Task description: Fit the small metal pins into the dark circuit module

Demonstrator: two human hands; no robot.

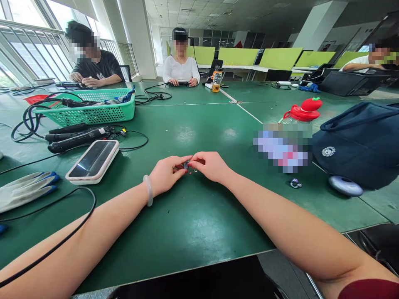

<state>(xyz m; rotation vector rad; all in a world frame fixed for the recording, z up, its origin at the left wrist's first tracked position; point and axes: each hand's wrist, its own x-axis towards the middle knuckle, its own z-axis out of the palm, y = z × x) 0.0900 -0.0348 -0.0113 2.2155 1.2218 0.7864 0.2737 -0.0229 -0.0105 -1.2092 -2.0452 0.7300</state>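
My left hand (166,174), with a pale bangle at the wrist, pinches a small dark piece (186,165) with light specks between thumb and fingers. It is too small to name. From the other side my right hand (210,165) closes thumb and forefinger on the same piece. Both hands are low over the green table (187,207), fingertips almost meeting. A tiny reddish bit (190,173) lies just below the fingertips. By the right fingers is a little pale loop (195,170); whether it is held I cannot tell.
Left are a phone (93,160), a black hand tool (81,139), gloves (25,189) and a green basket (90,118). A black cable (90,211) crosses over my left forearm. Right are a red-lidded bottle (301,113), a navy bag (358,145) and an oval case (345,185). Several people sit around.
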